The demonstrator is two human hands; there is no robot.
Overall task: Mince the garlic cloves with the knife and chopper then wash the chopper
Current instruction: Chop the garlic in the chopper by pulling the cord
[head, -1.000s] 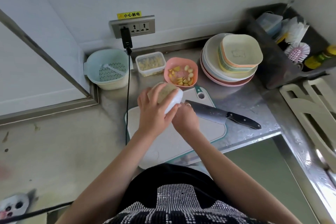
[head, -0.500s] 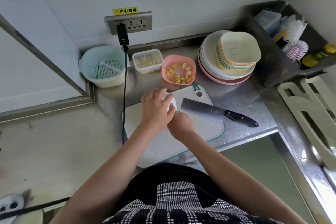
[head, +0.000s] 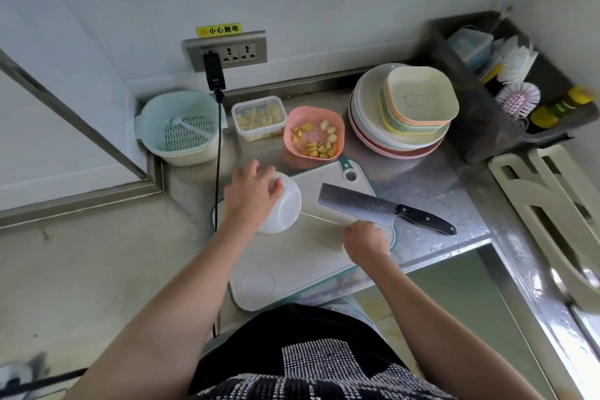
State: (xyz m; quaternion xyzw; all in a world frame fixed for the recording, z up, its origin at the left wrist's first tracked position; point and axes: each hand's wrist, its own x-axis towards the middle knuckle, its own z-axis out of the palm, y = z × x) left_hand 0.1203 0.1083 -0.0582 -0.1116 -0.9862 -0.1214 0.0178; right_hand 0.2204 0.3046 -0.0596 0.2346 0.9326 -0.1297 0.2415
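At the far left of the steel counter (head: 431, 178), a pale green strainer basket (head: 177, 127) sits in the corner against the wall. A black cord (head: 218, 159) drops from the wall socket (head: 227, 50) just beside it and runs down past the left edge of the cutting board (head: 305, 256). The left hand (head: 248, 196) rests on top of the white round chopper (head: 281, 204), fingers curled over its lid and holding it down at the board's upper left corner. A thin pull string (head: 319, 219) stretches tight from the chopper across the board to the right hand (head: 365, 242), whose fingers are closed in a fist around the string's end near the board's right edge. Behind the board stand a clear tub (head: 258, 118) and a pink bowl (head: 313, 133) of garlic pieces. The knife (head: 383, 208) lies flat with its blade on the board's upper right corner and its black handle out on the bare counter, pointing right. Stacked plates (head: 402, 114) fill the back right, touching nothing else. The board's near end overhangs the counter's front edge.
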